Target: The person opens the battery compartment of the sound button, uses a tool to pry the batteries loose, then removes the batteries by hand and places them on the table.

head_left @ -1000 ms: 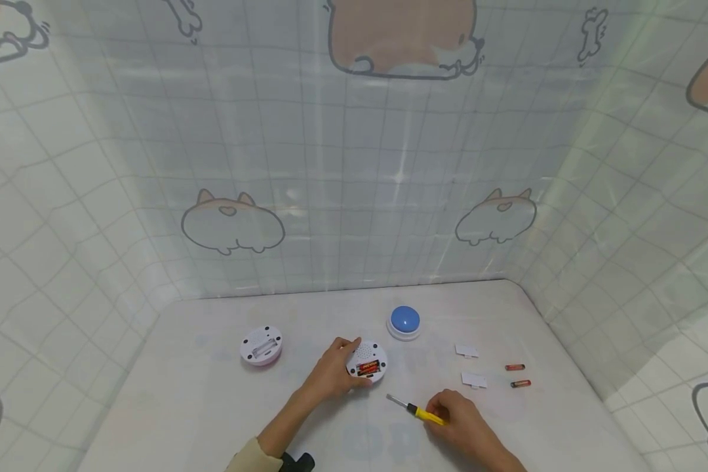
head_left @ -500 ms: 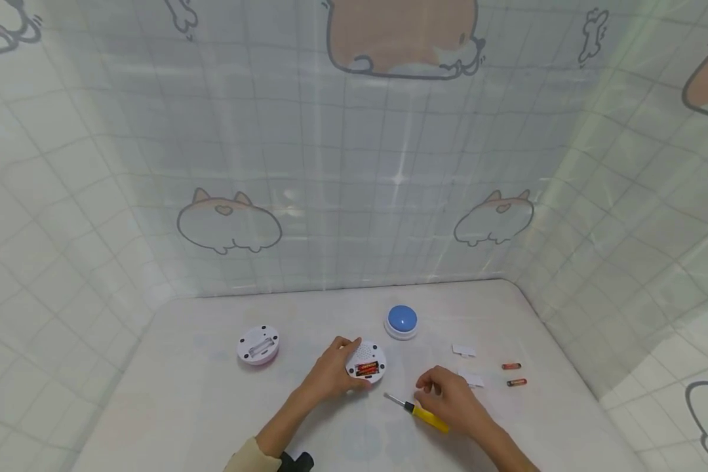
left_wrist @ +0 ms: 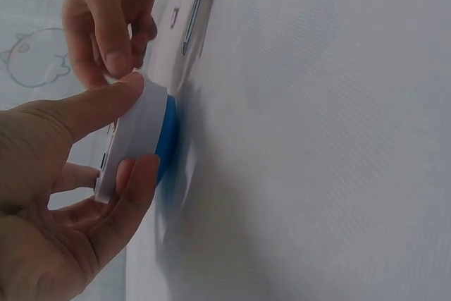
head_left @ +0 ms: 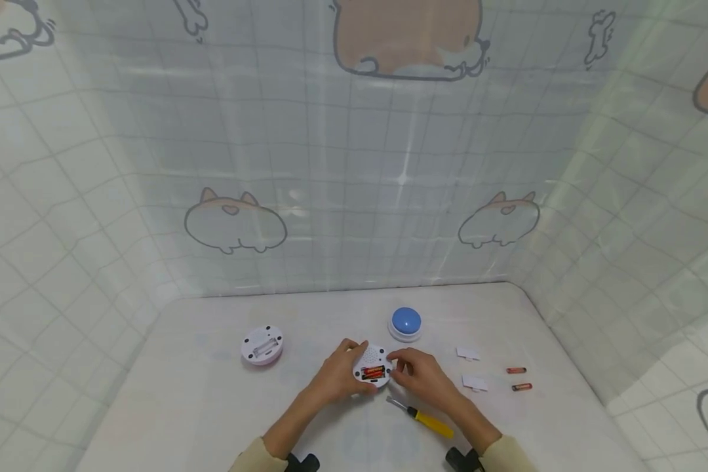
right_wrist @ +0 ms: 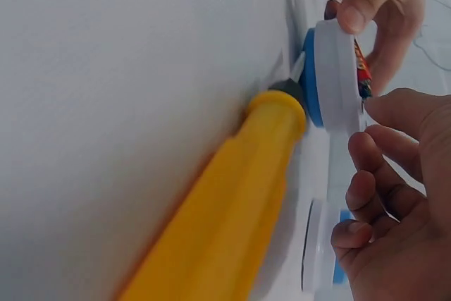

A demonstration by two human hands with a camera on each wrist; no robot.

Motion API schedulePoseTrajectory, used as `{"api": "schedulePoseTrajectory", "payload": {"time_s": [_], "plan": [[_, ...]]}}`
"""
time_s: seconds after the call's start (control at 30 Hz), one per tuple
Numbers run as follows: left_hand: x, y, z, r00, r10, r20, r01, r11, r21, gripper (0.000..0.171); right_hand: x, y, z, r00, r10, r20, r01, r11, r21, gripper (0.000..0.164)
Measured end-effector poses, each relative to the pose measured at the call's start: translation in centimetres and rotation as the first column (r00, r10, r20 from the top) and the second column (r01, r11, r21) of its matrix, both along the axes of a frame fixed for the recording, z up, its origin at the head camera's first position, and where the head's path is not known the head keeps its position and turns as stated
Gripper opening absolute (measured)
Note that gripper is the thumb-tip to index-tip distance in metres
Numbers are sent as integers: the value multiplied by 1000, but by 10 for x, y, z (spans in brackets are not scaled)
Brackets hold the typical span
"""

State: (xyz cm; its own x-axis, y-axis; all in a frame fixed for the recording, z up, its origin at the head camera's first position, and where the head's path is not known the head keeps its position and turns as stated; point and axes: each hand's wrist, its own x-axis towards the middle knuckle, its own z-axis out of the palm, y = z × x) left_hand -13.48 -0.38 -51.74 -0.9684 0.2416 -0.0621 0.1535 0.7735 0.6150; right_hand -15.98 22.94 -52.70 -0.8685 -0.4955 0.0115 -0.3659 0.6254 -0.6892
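- Pink-edged round unit sits at the far left of the bench, its white underside up and its battery slot bare.
- Left hand: fingers are curled round the left side of a white round casing, with a firm grip on its rim and its right side left uncovered.
- That casing is near the middle of the bench, underside up, blue dome facing down, with two red batteries in its uncovered slot.
- It looks light and stiff, smooth enough to slip a little, and liable to rock on the dome. The rim seems the place to hold it, with the fingers clear of the slot.
- Blue-topped button stands upright behind and to the right of the casing, apart from it.
- Right hand: fingers are bent, thumb and forefinger slightly apart at the casing's right edge, by the battery ends; I cannot tell whether they pinch anything.
- Yellow-handled screwdriver lies below that hand, free of its fingers, tip towards the casing.
- Two small white covers lie to the right, apart from each other.
- Two loose batteries lie farthest right, one behind the other.
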Motion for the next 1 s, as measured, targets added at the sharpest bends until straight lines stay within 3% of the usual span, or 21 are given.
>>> {"api": "schedulePoseTrajectory", "payload": {"time_s": [0.4,0.7,1.0], "plan": [[0,1,3,1000,-20,-13,20,1000,-17,96,-8,-15,-2,1000,10,-27,-8,997,75,19],[0,1,0,1000,-13,3,13,1000,-26,97,-6,-15,-1,998,20,-53,-17,998,63,16],[1,1,1,1000,8,-2,-8,999,-32,96,-2,0,7,996,-66,-55,66,998,1,13]]}}
